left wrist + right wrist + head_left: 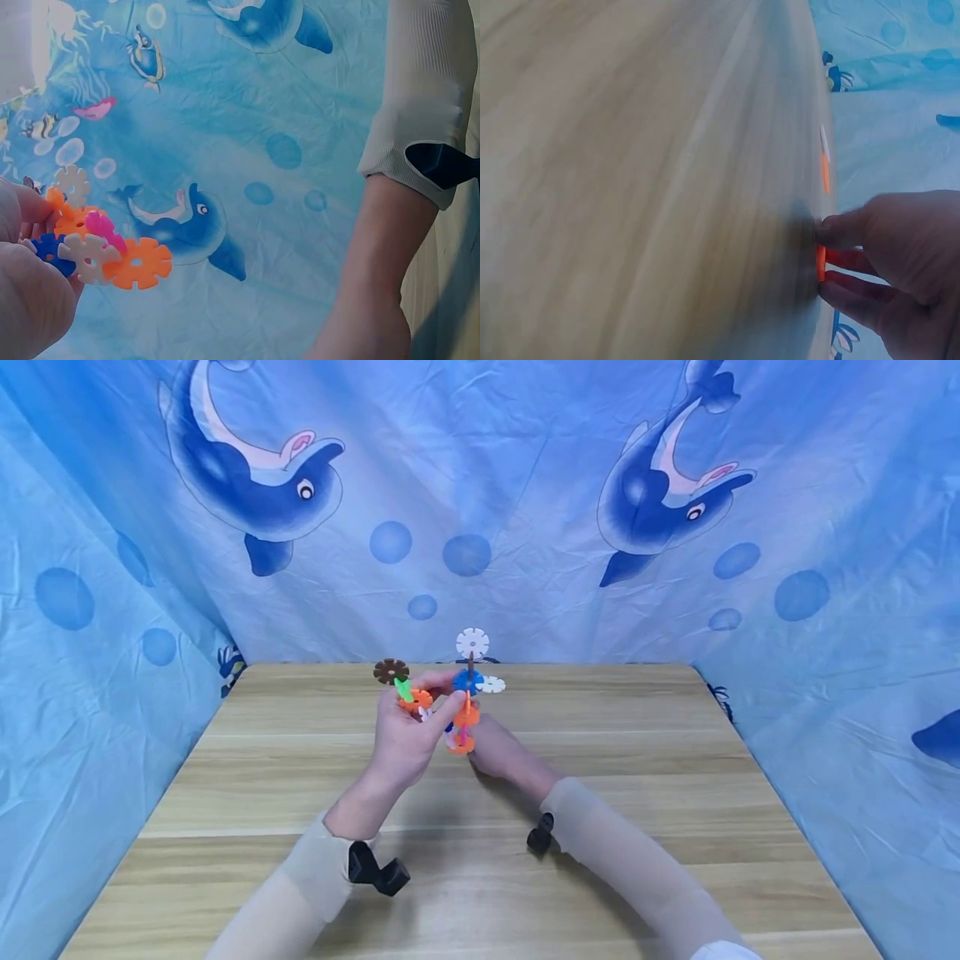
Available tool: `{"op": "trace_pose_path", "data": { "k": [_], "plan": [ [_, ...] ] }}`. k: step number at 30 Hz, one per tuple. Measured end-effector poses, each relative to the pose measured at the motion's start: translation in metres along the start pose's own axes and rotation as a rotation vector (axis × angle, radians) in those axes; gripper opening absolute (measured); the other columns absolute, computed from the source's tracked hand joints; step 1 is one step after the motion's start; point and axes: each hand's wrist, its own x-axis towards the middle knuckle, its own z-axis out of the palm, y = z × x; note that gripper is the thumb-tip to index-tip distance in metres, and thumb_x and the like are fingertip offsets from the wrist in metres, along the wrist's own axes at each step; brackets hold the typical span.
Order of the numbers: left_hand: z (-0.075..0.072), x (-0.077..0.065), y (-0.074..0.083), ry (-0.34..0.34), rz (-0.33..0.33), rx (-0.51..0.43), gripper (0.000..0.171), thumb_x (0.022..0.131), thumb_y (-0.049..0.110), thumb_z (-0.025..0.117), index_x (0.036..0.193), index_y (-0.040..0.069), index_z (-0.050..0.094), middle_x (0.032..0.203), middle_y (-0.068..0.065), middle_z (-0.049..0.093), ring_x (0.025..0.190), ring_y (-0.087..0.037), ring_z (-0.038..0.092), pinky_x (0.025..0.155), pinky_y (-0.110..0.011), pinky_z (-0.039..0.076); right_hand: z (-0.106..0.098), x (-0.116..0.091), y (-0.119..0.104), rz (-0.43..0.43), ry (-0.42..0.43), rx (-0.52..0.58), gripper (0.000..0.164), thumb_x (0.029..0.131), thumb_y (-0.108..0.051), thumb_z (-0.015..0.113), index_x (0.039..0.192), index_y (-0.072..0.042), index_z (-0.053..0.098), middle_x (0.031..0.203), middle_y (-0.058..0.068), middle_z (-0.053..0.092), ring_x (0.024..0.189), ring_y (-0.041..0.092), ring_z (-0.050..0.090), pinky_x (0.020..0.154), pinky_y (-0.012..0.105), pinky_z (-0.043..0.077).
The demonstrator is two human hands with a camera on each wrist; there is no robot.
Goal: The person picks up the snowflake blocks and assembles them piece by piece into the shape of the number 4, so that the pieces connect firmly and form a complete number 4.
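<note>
My left hand (401, 739) grips a cluster of notched plastic discs joined at their slots, held over the table. In the head view a white disc (472, 642) stands at its top, with a blue disc (467, 682) below it and a brown disc (391, 672) out to the left. The left wrist view shows an orange disc (142, 264), a pink disc (105, 232) and a white disc (88, 259) beyond the fingers. My right hand (495, 750), partly hidden behind the cluster, pinches an orange disc (821, 262) seen edge-on between thumb and fingers.
The wooden table (637, 860) lies beneath both hands. Blue cloth printed with dolphins (255, 485) hangs behind it and along both sides. Black wrist mounts are on the left sleeve (315, 868) and the right sleeve (615, 843).
</note>
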Motion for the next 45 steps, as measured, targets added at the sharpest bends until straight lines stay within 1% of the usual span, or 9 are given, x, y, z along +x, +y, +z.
{"op": "trace_pose_path", "data": {
  "k": [5, 12, 16, 21, 25, 29, 34, 38, 45],
  "plan": [
    [0.001, -0.001, 0.000, -0.004, -0.009, -0.015, 0.028, 0.096, -0.006, 0.071, 0.124, -0.011, 0.071, 0.113, 0.006, 0.076, 0.105, -0.015, 0.071, 0.087, -0.022, 0.064, -0.005, -0.007, 0.004, 0.040, -0.010, -0.041, 0.007, 0.098, -0.006, 0.069, 0.093, -0.011, 0.071, 0.083, 0.000, 0.068, 0.076, 0.015, 0.061, 0.074, 0.028, 0.057],
    [0.001, 0.000, 0.000, -0.019, -0.042, -0.042, 0.029, 0.098, -0.005, 0.070, 0.126, -0.013, 0.068, 0.109, 0.006, 0.077, 0.100, -0.012, 0.075, 0.086, -0.025, 0.066, -0.018, -0.019, 0.012, 0.121, 0.030, 0.029, 0.010, 0.097, -0.005, 0.069, 0.102, -0.010, 0.076, 0.084, -0.001, 0.069, 0.074, 0.014, 0.059, 0.072, 0.027, 0.057],
    [0.001, 0.001, -0.002, -0.027, -0.042, -0.057, 0.028, 0.098, -0.005, 0.069, 0.125, -0.013, 0.069, 0.106, 0.004, 0.077, 0.097, -0.012, 0.076, 0.085, -0.026, 0.066, -0.035, -0.026, 0.018, 0.146, 0.117, 0.141, 0.016, 0.094, -0.003, 0.072, 0.107, -0.009, 0.078, 0.092, 0.001, 0.073, 0.077, 0.013, 0.061, 0.074, 0.028, 0.059],
    [0.002, 0.002, -0.008, -0.019, -0.066, -0.046, 0.026, 0.098, -0.002, 0.071, 0.124, -0.010, 0.069, 0.107, 0.005, 0.077, 0.097, -0.013, 0.076, 0.086, -0.025, 0.066, -0.071, -0.043, 0.017, 0.154, 0.232, 0.330, 0.021, 0.095, -0.003, 0.070, 0.113, -0.008, 0.079, 0.102, 0.004, 0.078, 0.086, 0.014, 0.072, 0.081, 0.030, 0.066],
    [0.005, 0.001, -0.012, -0.032, -0.092, -0.019, 0.027, 0.100, 0.002, 0.072, 0.125, -0.006, 0.070, 0.112, 0.006, 0.076, 0.100, -0.015, 0.077, 0.090, -0.026, 0.065, -0.098, -0.061, 0.011, 0.167, 0.354, 0.411, 0.017, 0.095, -0.005, 0.075, 0.112, -0.009, 0.079, 0.100, 0.005, 0.081, 0.084, 0.016, 0.077, 0.077, 0.031, 0.067],
    [0.005, 0.001, -0.013, -0.035, -0.090, 0.000, 0.026, 0.100, 0.004, 0.072, 0.125, -0.003, 0.071, 0.114, 0.004, 0.076, 0.101, -0.017, 0.076, 0.089, -0.025, 0.065, -0.115, -0.074, 0.004, 0.179, 0.454, 0.481, 0.016, 0.094, -0.006, 0.078, 0.110, -0.008, 0.081, 0.099, 0.007, 0.082, 0.082, 0.018, 0.078, 0.074, 0.026, 0.066],
    [0.005, 0.000, -0.013, -0.044, -0.105, 0.008, 0.026, 0.100, 0.006, 0.073, 0.125, -0.001, 0.072, 0.115, -0.001, 0.076, 0.101, -0.017, 0.077, 0.089, -0.025, 0.065, -0.128, -0.086, -0.006, 0.161, 0.530, 0.567, 0.016, 0.094, -0.006, 0.080, 0.109, -0.007, 0.081, 0.101, 0.010, 0.083, 0.084, 0.016, 0.079, 0.076, 0.021, 0.065],
    [0.006, -0.002, -0.015, -0.040, -0.130, 0.016, 0.026, 0.100, 0.008, 0.074, 0.125, 0.000, 0.073, 0.115, -0.004, 0.076, 0.100, -0.015, 0.076, 0.087, -0.025, 0.065, -0.139, -0.095, -0.014, 0.115, 0.581, 0.660, 0.017, 0.093, -0.003, 0.080, 0.110, -0.002, 0.080, 0.099, 0.015, 0.081, 0.082, 0.011, 0.078, 0.076, 0.023, 0.066],
    [0.010, -0.002, -0.016, -0.047, -0.119, -0.005, 0.026, 0.100, 0.006, 0.071, 0.124, -0.005, 0.072, 0.113, -0.004, 0.078, 0.098, -0.013, 0.077, 0.087, -0.025, 0.065, -0.151, -0.103, -0.026, 0.029, 0.624, 0.831, 0.020, 0.093, 0.008, 0.075, 0.113, 0.010, 0.074, 0.095, -0.008, 0.080, 0.081, 0.010, 0.079, 0.074, 0.028, 0.067]
  ]
}}
